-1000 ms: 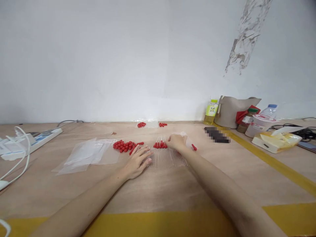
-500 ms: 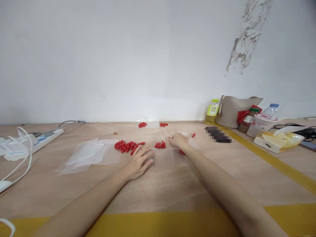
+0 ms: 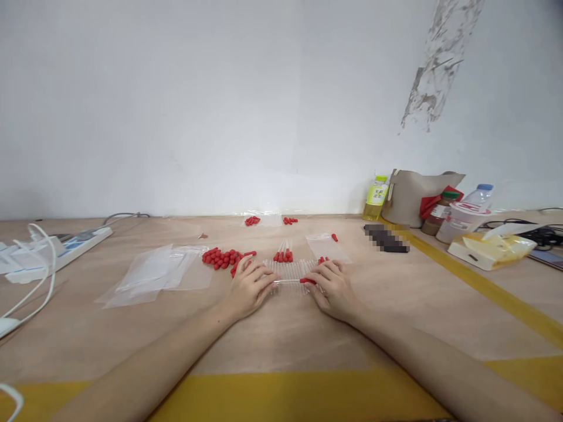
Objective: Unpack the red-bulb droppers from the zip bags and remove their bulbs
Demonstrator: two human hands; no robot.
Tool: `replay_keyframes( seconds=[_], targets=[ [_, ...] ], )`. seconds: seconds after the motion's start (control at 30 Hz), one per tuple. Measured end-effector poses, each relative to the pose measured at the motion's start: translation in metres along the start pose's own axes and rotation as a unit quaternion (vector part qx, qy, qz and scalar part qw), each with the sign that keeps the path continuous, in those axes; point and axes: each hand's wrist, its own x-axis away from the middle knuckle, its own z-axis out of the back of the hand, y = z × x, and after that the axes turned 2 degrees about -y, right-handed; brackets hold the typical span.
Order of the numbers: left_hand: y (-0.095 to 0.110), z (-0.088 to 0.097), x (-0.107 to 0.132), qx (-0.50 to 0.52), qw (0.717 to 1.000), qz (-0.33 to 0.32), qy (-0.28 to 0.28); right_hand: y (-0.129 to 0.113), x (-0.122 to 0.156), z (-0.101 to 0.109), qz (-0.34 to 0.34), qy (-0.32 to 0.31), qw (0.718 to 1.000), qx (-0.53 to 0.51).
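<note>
A glass dropper [image 3: 288,281] with a red rubber bulb lies level between my two hands. My left hand [image 3: 251,288] pinches its clear left end, while my right hand [image 3: 333,289] grips it by the bulb at the right. Beneath it a row of clear glass tubes [image 3: 290,270] spreads across the table. Just beyond the row lie several finished-looking droppers [image 3: 283,255], bulbs toward me. A heap of red rubber bulbs [image 3: 220,258] sits left of my left hand, and a few more red bulbs [image 3: 324,259] show past my right fingers.
Clear plastic bags [image 3: 153,272] are piled at the left, with one more bag [image 3: 329,247] behind my right hand. A power strip [image 3: 65,255] stands far left. A yellow drink bottle [image 3: 375,198], a grey bag [image 3: 409,199], a cup [image 3: 461,221] and a tissue pack [image 3: 492,246] line the right.
My right hand has come back toward me from beyond the tubes, bringing a dropper. My left hand's fingers have closed on its glass end.
</note>
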Motion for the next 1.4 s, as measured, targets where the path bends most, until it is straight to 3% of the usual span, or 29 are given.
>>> replay_keyframes(
  seconds=[0.17,0.53,0.9,0.97,1.1,1.23,1.4],
  targets=[
    [0.008,-0.003,-0.002,0.008,1.0,-0.024,-0.015,-0.004,0.001,-0.006,0.023,-0.021,0.999,-0.018],
    [0.011,0.003,-0.001,0.0,0.999,-0.01,-0.045,-0.006,-0.001,-0.001,0.039,-0.074,0.996,0.014],
    [0.008,0.007,0.006,-0.005,0.999,-0.039,-0.027,-0.006,0.002,0.005,0.082,-0.048,0.995,0.013],
    [-0.002,0.01,0.009,-0.012,1.0,-0.013,-0.004,0.003,0.005,0.007,0.053,-0.031,0.998,0.009],
    [-0.023,0.013,0.012,-0.022,0.995,0.081,0.063,0.029,0.007,0.009,-0.095,0.039,0.995,-0.018],
    [-0.026,0.001,0.01,0.007,0.996,0.09,0.019,0.05,0.001,0.004,-0.192,0.058,0.972,-0.123],
    [-0.023,-0.007,0.005,-0.008,0.997,0.079,0.008,0.081,0.0,0.006,-0.352,0.013,0.933,-0.079]
  ],
)
